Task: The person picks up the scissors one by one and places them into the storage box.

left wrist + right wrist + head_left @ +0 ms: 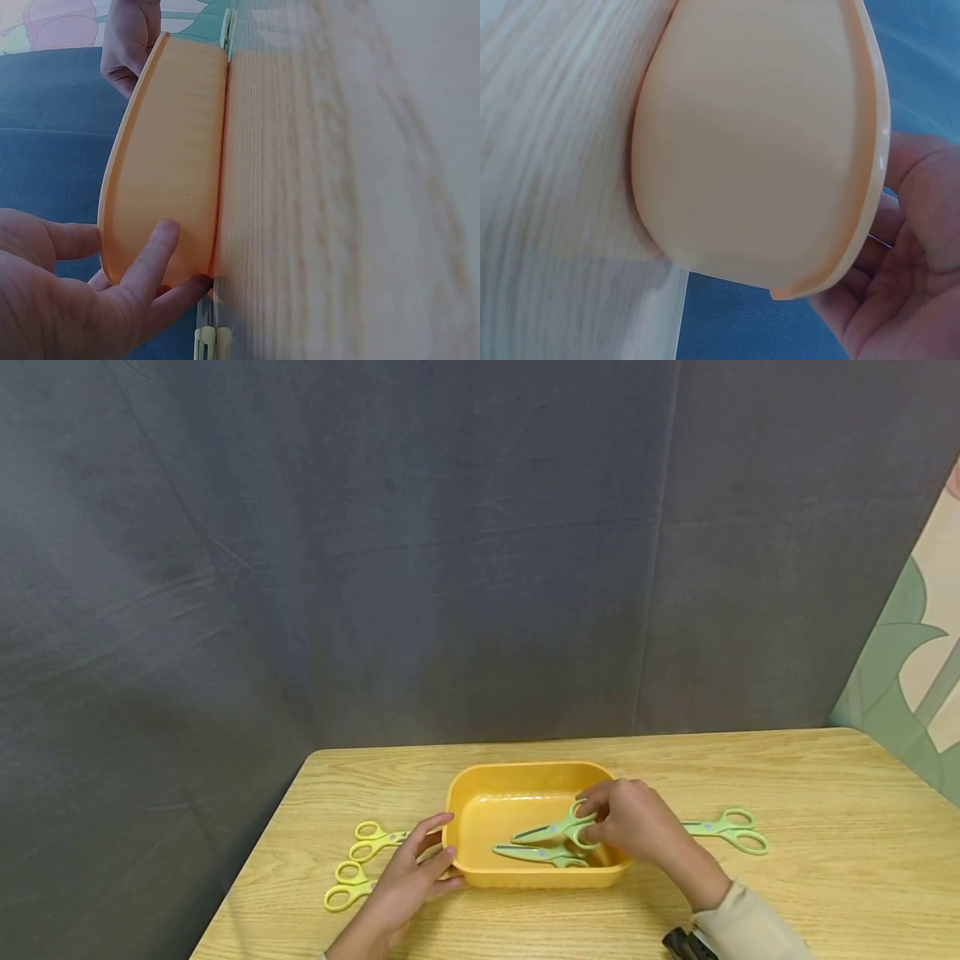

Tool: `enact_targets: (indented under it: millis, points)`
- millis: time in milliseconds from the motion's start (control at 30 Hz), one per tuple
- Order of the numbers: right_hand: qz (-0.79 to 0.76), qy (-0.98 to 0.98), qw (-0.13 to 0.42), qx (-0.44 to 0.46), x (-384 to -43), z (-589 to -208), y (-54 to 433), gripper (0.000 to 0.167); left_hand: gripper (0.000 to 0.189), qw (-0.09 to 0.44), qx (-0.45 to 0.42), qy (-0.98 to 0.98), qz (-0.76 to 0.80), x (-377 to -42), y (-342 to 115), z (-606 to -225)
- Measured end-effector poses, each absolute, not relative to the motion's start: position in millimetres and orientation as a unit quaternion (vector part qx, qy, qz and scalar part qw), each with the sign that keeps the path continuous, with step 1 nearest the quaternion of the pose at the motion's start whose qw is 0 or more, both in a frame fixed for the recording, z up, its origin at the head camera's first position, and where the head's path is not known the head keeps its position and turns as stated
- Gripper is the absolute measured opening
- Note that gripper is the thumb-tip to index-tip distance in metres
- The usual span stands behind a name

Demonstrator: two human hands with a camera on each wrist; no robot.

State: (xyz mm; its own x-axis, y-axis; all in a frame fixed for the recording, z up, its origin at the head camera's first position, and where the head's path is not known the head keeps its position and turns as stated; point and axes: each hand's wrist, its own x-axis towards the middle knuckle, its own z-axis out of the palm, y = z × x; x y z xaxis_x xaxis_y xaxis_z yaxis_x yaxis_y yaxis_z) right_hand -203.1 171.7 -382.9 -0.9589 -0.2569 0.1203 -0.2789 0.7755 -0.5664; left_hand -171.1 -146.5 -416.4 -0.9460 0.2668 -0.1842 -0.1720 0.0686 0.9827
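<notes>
Fingers of the right hand (637, 827) pinch the handle of green plastic scissors (557, 831) held over the inside of the yellow plastic tub (525, 875), above a second green pair (542, 853) lying on its bottom. The left hand (412, 877) rests with fingers spread against the tub's left wall. Two yellow-green scissors (360, 864) lie just left of it, and another pair (727, 831) lies to the right on the wooden table (825, 860), with bare wood beyond.

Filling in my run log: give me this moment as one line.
left hand steadies yellow tub | right hand holds green scissors over tub
</notes>
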Motion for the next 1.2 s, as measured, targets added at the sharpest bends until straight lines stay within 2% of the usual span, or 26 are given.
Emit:
enact_targets:
  millis: [367,1200]
  points:
    - [0.261,-0.953,0.025,0.153,-201.9,-383.6,169.6,0.018,0.055,0.162,0.032,0.716,0.679,-171.4,-146.6,-416.5]
    - [0.238,-0.966,0.033,0.095,-198.4,-388.1,153.8,0.021,0.055,0.164,0.034,0.710,0.684,-172.2,-147.0,-416.5]
